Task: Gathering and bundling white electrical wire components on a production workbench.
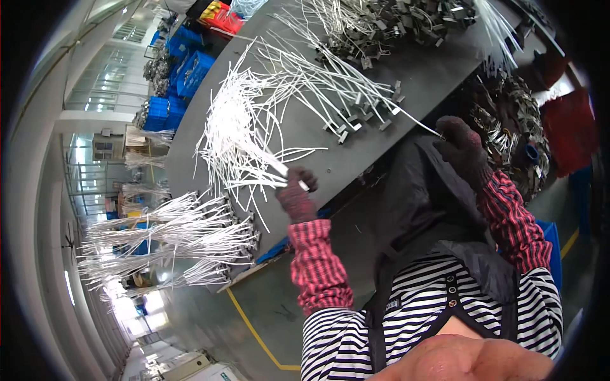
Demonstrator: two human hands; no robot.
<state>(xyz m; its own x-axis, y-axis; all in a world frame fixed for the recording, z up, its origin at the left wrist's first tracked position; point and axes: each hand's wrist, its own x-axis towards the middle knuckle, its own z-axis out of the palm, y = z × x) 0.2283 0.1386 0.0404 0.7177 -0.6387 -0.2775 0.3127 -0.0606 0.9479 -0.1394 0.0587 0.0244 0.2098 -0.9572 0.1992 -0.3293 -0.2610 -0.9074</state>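
Note:
My left hand (pixel 296 193), in a dark knit glove with a red plaid sleeve, is closed on the ends of a few white plastic strips (pixel 267 166) at the near edge of the dark grey table (pixel 406 70). My right hand (pixel 462 147), gloved the same way, pinches the tip of one long white strip (pixel 406 114) that runs up and left across the table. A big loose heap of white strips (pixel 235 127) lies just beyond my left hand.
Strips with grey metal end pieces (pixel 356 117) lie mid-table, and a pile of metal clips (pixel 394 25) sits at the far end. Bundled white strips (pixel 171 235) rest on a lower surface at left. Blue crates (pixel 184 70) stand behind. A yellow floor line (pixel 254 330) runs below.

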